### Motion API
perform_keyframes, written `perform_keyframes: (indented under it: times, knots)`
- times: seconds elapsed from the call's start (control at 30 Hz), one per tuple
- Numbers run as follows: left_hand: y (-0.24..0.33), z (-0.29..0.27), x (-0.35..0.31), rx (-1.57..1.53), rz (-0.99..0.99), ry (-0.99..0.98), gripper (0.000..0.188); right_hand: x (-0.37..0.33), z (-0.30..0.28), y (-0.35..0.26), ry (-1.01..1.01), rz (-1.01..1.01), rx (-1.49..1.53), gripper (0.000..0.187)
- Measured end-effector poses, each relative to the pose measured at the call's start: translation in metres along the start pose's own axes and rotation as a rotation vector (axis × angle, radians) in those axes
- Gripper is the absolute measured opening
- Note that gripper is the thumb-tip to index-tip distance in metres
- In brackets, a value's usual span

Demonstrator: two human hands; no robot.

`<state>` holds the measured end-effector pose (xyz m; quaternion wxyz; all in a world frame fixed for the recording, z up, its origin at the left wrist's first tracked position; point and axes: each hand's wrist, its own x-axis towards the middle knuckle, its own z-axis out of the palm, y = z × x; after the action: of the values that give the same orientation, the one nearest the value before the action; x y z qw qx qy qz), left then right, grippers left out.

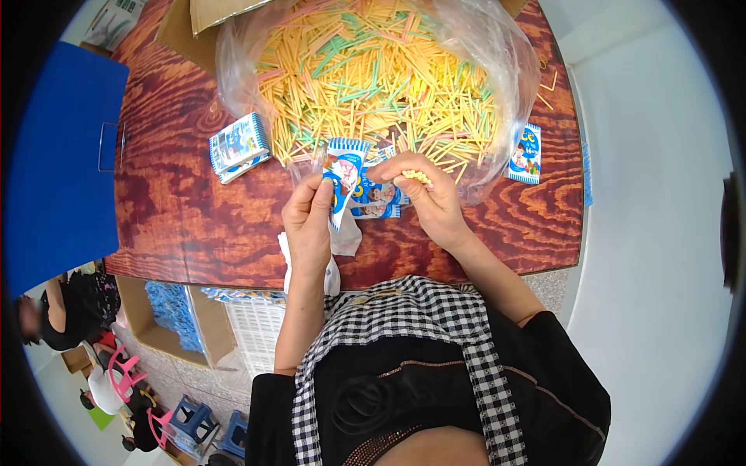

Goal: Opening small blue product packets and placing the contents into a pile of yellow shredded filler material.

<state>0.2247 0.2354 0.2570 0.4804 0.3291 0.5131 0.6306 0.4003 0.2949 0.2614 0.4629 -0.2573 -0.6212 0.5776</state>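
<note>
My left hand (pixel 311 206) pinches a small blue-and-white printed packet (pixel 344 177) upright between thumb and fingers. Close by on the right, my right hand (pixel 432 198) is closed around a small bundle of thin yellow sticks (pixel 417 177), whose ends show above the fingers. Several similar packets (pixel 381 206) lie on the table between and behind my hands. Just beyond spreads a big heap of thin yellow, green and pink sticks (pixel 373 78) in a clear plastic bag (pixel 509 85).
The wood-patterned table (pixel 179 233) holds a stack of packets (pixel 239 147) at left and another packet (pixel 525 154) at right. A cardboard box (pixel 186 35) stands behind. Below the table are a box of blue packets (pixel 171 311) and a white crate (pixel 256 330). Other people sit at lower left.
</note>
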Motion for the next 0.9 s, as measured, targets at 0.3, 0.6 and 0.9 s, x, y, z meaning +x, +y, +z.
perform_keyframes:
  times: [0.3,0.6,0.9]
  knots:
    - [-0.001,-0.011,-0.002,0.446,0.215,-0.084,0.01,-0.001,-0.007,-0.004,0.019,0.002,-0.04,0.014]
    - [-0.008,0.005,-0.004,0.484,0.236,-0.158,0.009,0.039,-0.014,-0.018,0.099,0.05,0.304,0.023]
    - [-0.017,0.015,-0.002,0.269,0.147,-0.143,0.008,0.048,0.007,-0.02,0.036,0.325,0.755,0.027]
